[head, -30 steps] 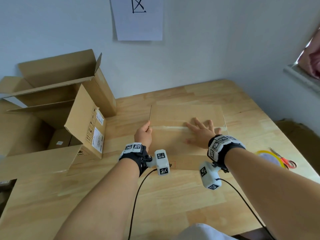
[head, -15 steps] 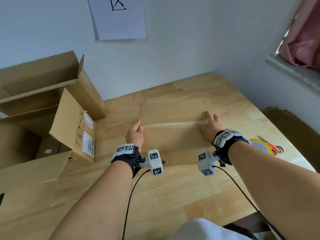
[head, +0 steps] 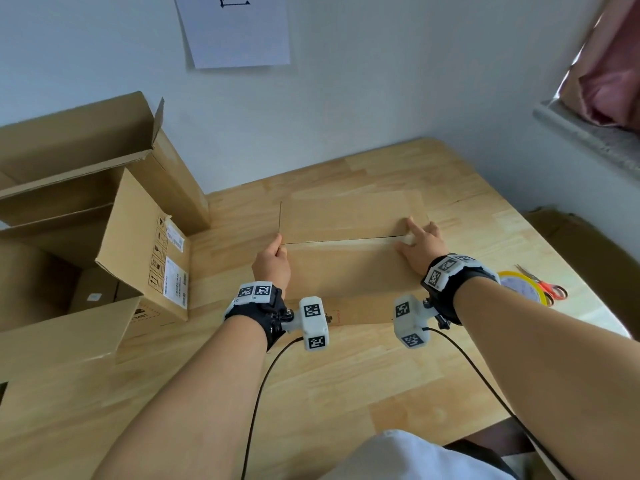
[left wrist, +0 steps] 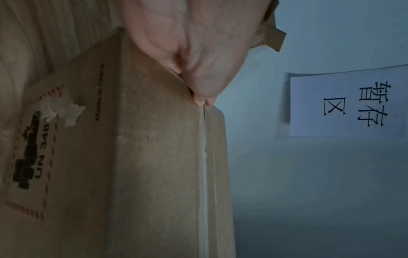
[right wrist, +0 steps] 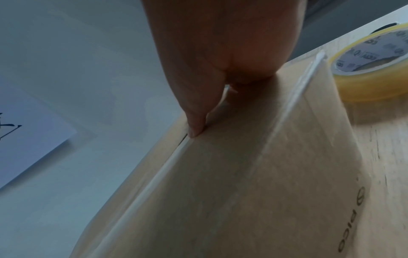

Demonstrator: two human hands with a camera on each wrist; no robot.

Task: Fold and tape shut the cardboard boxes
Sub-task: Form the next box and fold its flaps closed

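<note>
The cardboard box (head: 349, 258) lies closed on the counter (head: 346, 393) between my hands. My left hand (head: 272, 263) pinches its left seam end; my right hand (head: 420, 245) presses flat, fingers extended, on the right end.

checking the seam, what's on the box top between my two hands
In the head view, only the closed flap seam runs between the left hand and the right hand; otherwise bare cardboard.

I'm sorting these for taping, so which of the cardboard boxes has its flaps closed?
The flat box under both hands, mid-table; its two flaps meet at a seam. The boxes on the left stand with flaps open.
</note>
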